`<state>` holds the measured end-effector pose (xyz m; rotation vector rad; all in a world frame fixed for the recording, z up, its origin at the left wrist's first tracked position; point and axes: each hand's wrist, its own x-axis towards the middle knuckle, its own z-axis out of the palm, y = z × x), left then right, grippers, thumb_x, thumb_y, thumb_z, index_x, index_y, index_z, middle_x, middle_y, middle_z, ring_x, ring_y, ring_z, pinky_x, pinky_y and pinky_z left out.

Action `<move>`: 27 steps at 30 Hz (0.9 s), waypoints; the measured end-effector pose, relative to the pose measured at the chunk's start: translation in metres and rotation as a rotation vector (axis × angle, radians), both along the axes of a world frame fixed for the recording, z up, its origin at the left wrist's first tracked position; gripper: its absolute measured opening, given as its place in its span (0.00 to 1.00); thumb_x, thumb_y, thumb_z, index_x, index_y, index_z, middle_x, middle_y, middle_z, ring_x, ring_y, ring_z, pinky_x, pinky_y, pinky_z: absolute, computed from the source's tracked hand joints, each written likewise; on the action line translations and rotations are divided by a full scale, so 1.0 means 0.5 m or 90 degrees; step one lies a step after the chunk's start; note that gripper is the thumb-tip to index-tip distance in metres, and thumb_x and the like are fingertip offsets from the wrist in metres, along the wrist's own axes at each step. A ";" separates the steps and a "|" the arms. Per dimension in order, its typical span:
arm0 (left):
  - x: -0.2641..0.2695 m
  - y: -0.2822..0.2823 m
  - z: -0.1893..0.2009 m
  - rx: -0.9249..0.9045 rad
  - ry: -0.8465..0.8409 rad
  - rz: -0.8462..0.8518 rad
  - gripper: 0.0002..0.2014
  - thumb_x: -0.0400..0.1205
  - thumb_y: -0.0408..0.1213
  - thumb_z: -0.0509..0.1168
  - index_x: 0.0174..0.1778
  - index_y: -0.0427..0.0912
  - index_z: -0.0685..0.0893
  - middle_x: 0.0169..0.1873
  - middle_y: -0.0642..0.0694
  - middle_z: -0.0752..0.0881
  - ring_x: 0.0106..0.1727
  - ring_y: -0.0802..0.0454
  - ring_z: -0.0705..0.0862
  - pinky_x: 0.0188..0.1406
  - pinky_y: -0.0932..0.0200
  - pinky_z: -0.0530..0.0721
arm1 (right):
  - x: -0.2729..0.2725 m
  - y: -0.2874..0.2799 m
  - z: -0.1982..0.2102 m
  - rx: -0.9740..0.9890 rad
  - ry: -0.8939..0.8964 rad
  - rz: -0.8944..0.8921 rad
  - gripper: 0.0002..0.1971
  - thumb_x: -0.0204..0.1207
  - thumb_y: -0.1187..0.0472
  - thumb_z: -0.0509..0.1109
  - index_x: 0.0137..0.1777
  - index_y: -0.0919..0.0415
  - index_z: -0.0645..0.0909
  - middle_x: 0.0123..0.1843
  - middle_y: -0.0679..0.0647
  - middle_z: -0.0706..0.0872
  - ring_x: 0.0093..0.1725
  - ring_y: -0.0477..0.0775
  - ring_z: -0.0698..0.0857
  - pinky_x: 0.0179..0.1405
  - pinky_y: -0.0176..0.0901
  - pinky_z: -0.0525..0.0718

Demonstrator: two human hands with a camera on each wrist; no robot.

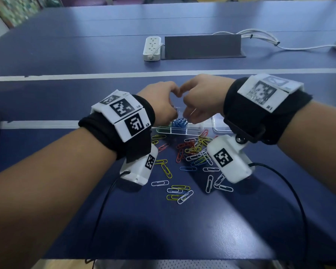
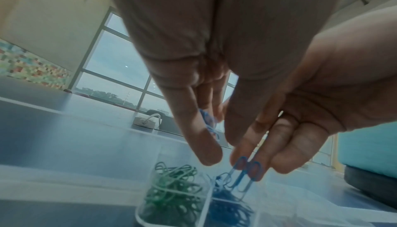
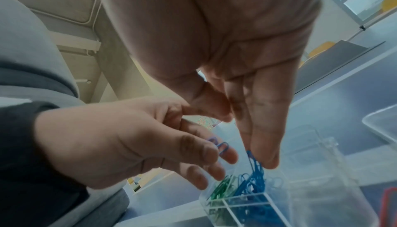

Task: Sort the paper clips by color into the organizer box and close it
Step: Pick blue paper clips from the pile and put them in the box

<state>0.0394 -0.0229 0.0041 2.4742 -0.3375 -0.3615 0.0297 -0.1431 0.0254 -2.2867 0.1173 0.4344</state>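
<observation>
A clear organizer box (image 1: 179, 131) stands on the blue table under both hands. Its compartments hold green clips (image 2: 171, 195) and blue clips (image 2: 227, 208), side by side. My left hand (image 1: 171, 111) hovers over the box and pinches blue paper clips (image 2: 209, 123) between its fingers. Close beside it, my right hand (image 1: 188, 115) points its fingers down over the blue compartment (image 3: 251, 184). More blue clips (image 3: 255, 162) hang from its fingertips. Several loose clips (image 1: 192, 152) in red, yellow, white and blue lie scattered in front of the box.
The box's clear lid (image 1: 220, 126) lies just right of it, partly behind my right wrist. A white power strip (image 1: 152, 47), a dark grey panel (image 1: 202, 46) and white cables (image 1: 260, 37) sit farther back. Black camera leads trail off the near table edge.
</observation>
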 end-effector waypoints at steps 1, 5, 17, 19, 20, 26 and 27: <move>-0.002 -0.002 0.001 -0.011 0.009 0.001 0.23 0.76 0.28 0.66 0.66 0.46 0.74 0.48 0.41 0.88 0.50 0.40 0.88 0.57 0.43 0.86 | -0.001 -0.003 -0.002 0.023 0.012 -0.004 0.20 0.77 0.71 0.60 0.69 0.67 0.76 0.60 0.68 0.86 0.43 0.58 0.85 0.43 0.46 0.87; -0.009 -0.005 0.006 0.002 0.005 -0.012 0.26 0.79 0.28 0.62 0.73 0.49 0.68 0.51 0.45 0.88 0.52 0.46 0.86 0.58 0.51 0.84 | -0.015 -0.009 -0.006 0.104 0.045 -0.008 0.21 0.78 0.73 0.56 0.71 0.71 0.71 0.66 0.72 0.82 0.47 0.59 0.82 0.53 0.54 0.86; -0.021 0.018 0.002 0.052 -0.079 -0.024 0.20 0.78 0.27 0.58 0.64 0.49 0.77 0.49 0.51 0.88 0.49 0.52 0.83 0.47 0.62 0.78 | -0.020 -0.041 -0.022 -0.032 -0.065 0.057 0.20 0.74 0.73 0.61 0.60 0.52 0.81 0.56 0.64 0.88 0.52 0.60 0.89 0.61 0.57 0.85; -0.026 0.018 -0.004 0.102 -0.107 -0.049 0.17 0.78 0.29 0.60 0.60 0.48 0.81 0.49 0.49 0.89 0.50 0.52 0.84 0.52 0.62 0.77 | -0.026 -0.040 -0.024 -0.149 -0.105 0.103 0.16 0.73 0.69 0.65 0.55 0.51 0.85 0.55 0.57 0.89 0.44 0.54 0.85 0.55 0.46 0.85; -0.028 0.016 -0.007 0.125 -0.114 -0.060 0.15 0.78 0.30 0.62 0.58 0.47 0.83 0.49 0.49 0.88 0.51 0.51 0.84 0.52 0.62 0.76 | -0.028 -0.039 -0.028 -0.210 -0.122 0.127 0.14 0.72 0.65 0.69 0.56 0.52 0.86 0.55 0.54 0.89 0.43 0.52 0.82 0.51 0.41 0.81; -0.026 0.002 -0.012 0.159 -0.137 -0.068 0.14 0.77 0.29 0.64 0.56 0.45 0.84 0.50 0.46 0.89 0.56 0.47 0.83 0.51 0.61 0.75 | -0.027 -0.013 -0.039 -0.283 -0.168 0.155 0.08 0.69 0.63 0.74 0.48 0.55 0.90 0.48 0.56 0.92 0.50 0.58 0.88 0.53 0.44 0.86; -0.025 -0.001 -0.013 0.161 -0.137 -0.067 0.14 0.76 0.29 0.64 0.55 0.45 0.84 0.50 0.46 0.89 0.57 0.47 0.83 0.50 0.61 0.75 | -0.023 -0.011 -0.041 -0.283 -0.177 0.151 0.07 0.70 0.63 0.72 0.45 0.56 0.91 0.47 0.58 0.92 0.49 0.60 0.88 0.52 0.46 0.87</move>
